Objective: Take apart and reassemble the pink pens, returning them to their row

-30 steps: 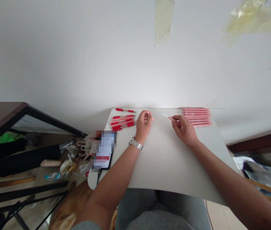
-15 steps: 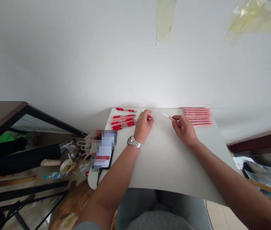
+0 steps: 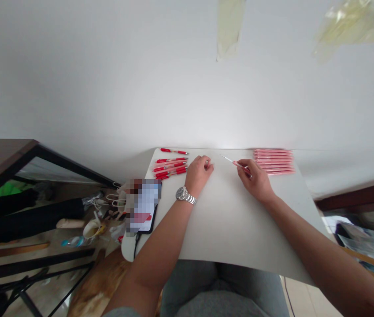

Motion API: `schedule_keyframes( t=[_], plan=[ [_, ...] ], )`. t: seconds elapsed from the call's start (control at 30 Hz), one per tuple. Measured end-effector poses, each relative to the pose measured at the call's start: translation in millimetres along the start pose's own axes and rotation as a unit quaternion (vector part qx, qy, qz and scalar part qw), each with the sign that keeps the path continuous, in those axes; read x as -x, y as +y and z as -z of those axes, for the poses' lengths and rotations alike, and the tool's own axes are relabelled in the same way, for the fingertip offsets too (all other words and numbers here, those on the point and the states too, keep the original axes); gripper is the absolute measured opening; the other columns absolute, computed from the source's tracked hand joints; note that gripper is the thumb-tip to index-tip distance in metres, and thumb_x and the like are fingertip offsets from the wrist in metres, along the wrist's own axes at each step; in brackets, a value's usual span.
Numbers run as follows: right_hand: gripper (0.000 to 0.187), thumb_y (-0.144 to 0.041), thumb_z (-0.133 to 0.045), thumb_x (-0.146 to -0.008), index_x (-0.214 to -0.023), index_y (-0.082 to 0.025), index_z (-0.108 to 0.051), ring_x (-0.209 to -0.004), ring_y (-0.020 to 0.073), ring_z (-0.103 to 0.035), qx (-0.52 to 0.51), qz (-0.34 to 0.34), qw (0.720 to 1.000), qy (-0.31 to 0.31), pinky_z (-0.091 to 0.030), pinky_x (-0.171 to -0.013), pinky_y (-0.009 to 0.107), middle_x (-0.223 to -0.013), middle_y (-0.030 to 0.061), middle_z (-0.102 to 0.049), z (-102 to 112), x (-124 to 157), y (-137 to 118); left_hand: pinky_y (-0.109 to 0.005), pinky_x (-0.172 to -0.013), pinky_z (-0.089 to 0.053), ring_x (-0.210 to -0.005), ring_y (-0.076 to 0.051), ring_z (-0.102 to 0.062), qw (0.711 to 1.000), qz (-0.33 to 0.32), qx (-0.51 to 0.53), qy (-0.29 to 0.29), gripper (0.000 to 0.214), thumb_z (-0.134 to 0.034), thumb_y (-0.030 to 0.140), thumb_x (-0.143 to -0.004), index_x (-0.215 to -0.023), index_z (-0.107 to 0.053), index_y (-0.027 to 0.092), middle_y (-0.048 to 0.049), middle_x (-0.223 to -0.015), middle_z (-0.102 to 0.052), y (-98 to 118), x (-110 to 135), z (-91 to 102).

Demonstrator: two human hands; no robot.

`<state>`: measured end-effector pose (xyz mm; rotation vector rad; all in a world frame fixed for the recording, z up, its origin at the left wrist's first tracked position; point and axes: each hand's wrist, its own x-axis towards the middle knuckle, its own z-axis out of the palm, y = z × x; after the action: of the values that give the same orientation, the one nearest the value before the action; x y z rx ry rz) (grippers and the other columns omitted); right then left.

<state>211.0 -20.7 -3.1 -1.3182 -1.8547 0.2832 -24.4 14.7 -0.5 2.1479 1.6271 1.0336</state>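
Observation:
My right hand (image 3: 254,179) is closed on a red pen part, and a thin white-tipped refill (image 3: 228,159) sticks out of it toward the left. My left hand (image 3: 199,171) is curled on the other side of the refill's tip, apart from it; what its fingers hold is hidden now. Left of that hand lie several red pens (image 3: 172,160) with clear pinkish barrels and dark tips. Beyond my right hand is a neat row of pink pens or pen barrels (image 3: 274,161), side by side.
The white table (image 3: 220,224) stands against a white wall. At its left edge lies a phone (image 3: 145,207) with a blurred screen and a cable. Below on the left are a cup (image 3: 91,229), clutter and a brown furry animal (image 3: 102,281). Dark shelving (image 3: 5,154) stands at far left.
My left hand's fingers have curled down slightly, and the small pink piece that showed at its fingertips is now out of sight. My right hand stays almost still with the refill.

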Motion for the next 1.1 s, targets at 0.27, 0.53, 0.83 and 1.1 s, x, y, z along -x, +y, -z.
schedule_keyframes(
  t=[0.27, 0.53, 0.83, 1.1],
  plan=[
    [0.022, -0.039, -0.054, -0.103, -0.116, -0.024, -0.062, -0.083, 0.0201, -0.073, -0.007, -0.008, 1.0, -0.007, -0.055, -0.068, 0.03, -0.103, 0.0076, -0.074, -1.5, 0.4, 2.4, -0.03, -0.07, -0.042, -0.071, -0.016, -0.056, 1.0, 0.009, -0.011, -0.009, 0.009, -0.07, 0.017, -0.09, -0.088, -0.062, 0.022, 0.0004, -0.08, -0.06, 2.4, -1.8, 0.1],
    [0.022, -0.04, -0.054, -0.103, -0.115, -0.023, -0.063, -0.078, 0.0194, -0.07, -0.012, -0.007, 1.0, -0.01, -0.054, -0.067, 0.031, -0.102, 0.0079, -0.074, -0.6, -0.8, 0.5, -0.029, -0.074, -0.047, -0.074, -0.015, -0.059, 1.0, 0.008, 0.005, -0.003, 0.01, -0.073, 0.022, -0.09, -0.093, -0.064, 0.023, 0.0003, -0.087, -0.06, 2.1, -1.3, 2.4],
    [0.023, -0.041, -0.053, -0.103, -0.115, -0.024, -0.062, -0.079, 0.0197, -0.071, -0.016, -0.005, 1.0, -0.014, -0.056, -0.068, 0.032, -0.103, 0.0084, -0.074, -0.4, -2.1, 0.9, -0.032, -0.074, -0.048, -0.078, -0.018, -0.061, 1.0, 0.0, 0.006, 0.023, 0.01, -0.065, 0.028, -0.098, -0.105, -0.069, 0.022, -0.004, -0.091, -0.064, 6.2, -2.1, 5.1],
    [0.023, -0.04, -0.053, -0.103, -0.115, -0.023, -0.063, -0.078, 0.0199, -0.071, -0.019, 0.003, 1.0, -0.022, -0.056, -0.066, 0.031, -0.101, 0.0083, -0.073, -1.3, -2.3, 0.3, -0.028, -0.07, -0.053, -0.07, -0.014, -0.062, 0.964, 0.005, 0.264, 0.019, 0.022, -0.058, 0.035, -0.102, -0.112, -0.069, 0.02, -0.0046, -0.089, -0.068, 9.5, -3.8, 1.6]
  ],
)
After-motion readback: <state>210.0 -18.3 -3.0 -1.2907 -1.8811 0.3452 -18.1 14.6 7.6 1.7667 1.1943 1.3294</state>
